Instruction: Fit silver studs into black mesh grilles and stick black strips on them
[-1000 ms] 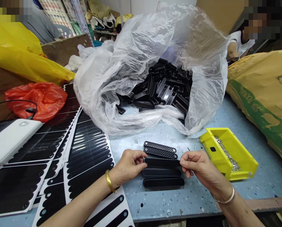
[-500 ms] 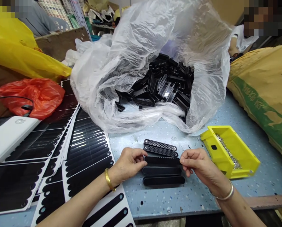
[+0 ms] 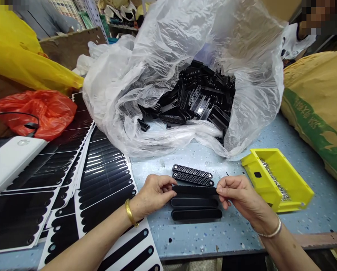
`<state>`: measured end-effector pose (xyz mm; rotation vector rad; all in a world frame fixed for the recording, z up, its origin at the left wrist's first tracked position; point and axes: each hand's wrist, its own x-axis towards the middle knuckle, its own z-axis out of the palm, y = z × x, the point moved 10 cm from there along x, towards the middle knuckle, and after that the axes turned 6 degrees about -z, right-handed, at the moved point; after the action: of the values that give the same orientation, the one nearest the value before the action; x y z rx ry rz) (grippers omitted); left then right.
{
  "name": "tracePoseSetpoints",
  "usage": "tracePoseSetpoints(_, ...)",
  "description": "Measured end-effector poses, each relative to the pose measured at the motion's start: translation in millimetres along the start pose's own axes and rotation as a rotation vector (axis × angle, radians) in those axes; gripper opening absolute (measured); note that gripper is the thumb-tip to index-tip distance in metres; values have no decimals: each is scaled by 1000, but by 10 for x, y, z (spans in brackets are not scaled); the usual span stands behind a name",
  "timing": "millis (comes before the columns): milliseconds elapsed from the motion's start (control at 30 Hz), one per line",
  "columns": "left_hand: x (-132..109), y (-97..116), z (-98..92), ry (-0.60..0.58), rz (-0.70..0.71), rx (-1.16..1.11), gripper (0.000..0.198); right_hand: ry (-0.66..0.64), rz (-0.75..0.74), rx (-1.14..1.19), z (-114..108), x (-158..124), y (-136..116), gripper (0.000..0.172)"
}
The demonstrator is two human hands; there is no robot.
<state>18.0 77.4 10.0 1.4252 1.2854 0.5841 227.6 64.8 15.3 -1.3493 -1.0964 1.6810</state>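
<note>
A thin black strip [image 3: 196, 190] is stretched level between my two hands, pinched at its ends. My left hand [image 3: 157, 192], with a gold bracelet at the wrist, has its thumb and forefinger on the left end. At the right end, my right hand [image 3: 236, 192] pinches it between thumb and fingertips. Two black pieces with a mesh pattern [image 3: 192, 175] lie just beyond the strip on the blue table [image 3: 191, 241]. Nearer to me are two smooth black pieces [image 3: 195, 203], side by side below the strip.
A clear plastic bag [image 3: 114, 105] full of black pieces [image 3: 202, 94] stands behind. Black sticker sheets [image 3: 106, 165] and a white power bank [image 3: 14, 162] are at left. The yellow bin [image 3: 294, 188] of small metal parts and a brown sack [image 3: 323, 105] are at right.
The view has shifted slightly. Both hands keep their pinch on the strip, which shows a little more of its flat face. At the upper right, the other person's arm has moved.
</note>
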Motion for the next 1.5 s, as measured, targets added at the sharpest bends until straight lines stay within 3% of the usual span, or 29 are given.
tracePoseSetpoints(1500, 17, -11, 40, -7, -52, 4, 21, 57, 9, 3, -53, 52, 91, 21)
